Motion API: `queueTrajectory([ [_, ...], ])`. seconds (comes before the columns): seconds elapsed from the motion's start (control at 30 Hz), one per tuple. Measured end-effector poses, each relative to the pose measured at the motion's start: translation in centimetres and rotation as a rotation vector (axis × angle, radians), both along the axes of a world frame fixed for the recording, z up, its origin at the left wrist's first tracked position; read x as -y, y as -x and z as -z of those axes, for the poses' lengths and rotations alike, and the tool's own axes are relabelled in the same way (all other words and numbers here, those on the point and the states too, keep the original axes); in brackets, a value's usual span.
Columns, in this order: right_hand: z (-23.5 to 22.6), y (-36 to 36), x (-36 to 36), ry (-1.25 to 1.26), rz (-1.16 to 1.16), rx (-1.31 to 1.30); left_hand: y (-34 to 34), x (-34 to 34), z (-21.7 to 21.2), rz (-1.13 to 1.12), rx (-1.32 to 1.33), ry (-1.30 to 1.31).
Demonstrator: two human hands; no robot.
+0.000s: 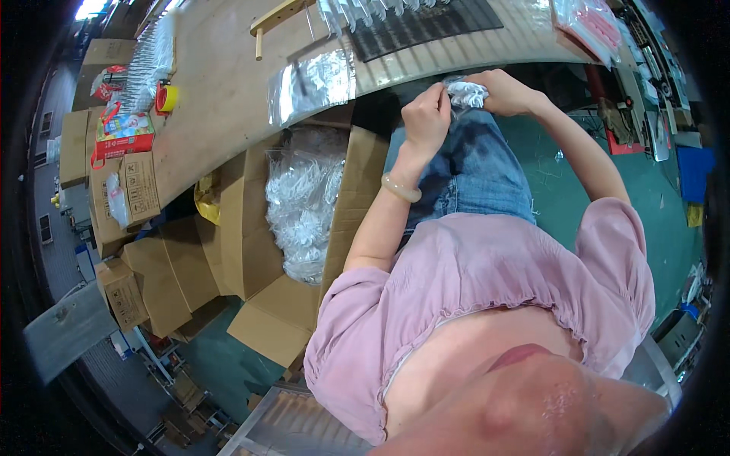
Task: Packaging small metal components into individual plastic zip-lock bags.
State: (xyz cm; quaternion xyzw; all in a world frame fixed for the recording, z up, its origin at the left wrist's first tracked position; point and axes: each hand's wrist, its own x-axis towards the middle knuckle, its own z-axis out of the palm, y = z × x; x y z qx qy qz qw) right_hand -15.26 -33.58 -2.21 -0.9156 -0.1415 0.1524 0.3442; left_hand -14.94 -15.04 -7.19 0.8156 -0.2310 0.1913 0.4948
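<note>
Over my lap, just past the table's near edge, both hands meet at a small bundle of white cord [467, 94] that looks wrapped in clear plastic. My left hand [426, 115], with a pale bangle at the wrist, is closed, its fingertips pinching the bundle's left side, apparently at the plastic. From the right, my right hand [508, 93] wraps its fingers round the same bundle. To the left of my legs, an open cardboard box [354, 199] contains several clear bags of white bundles [303, 209].
On the table [220, 99] lie a clear plastic bag [312, 85] and a dark mat [426, 32] beneath a row of metal hooks. Yellow tape [165, 99] and a red gift box [124, 137] sit at the left. Pink packets [587, 30] lie far right.
</note>
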Motion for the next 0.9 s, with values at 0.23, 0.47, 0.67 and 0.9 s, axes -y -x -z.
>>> queueTrajectory([
  [0.23,-0.1,0.5,0.1,-0.292,0.168,-0.17,0.2,0.9,0.0,-0.025,-0.131,-0.014],
  [0.47,-2.4,-0.1,-0.6,0.077,0.031,-0.265,0.0,0.9,0.1,-0.035,-0.174,0.014],
  [0.67,-1.0,-1.1,0.6,0.299,-0.223,0.201,-0.4,0.0,0.1,0.041,-0.132,-0.014],
  [0.9,-0.6,-2.2,0.9,0.546,-0.612,0.299,-1.1,-3.3,-1.1,0.33,0.014,-0.169],
])
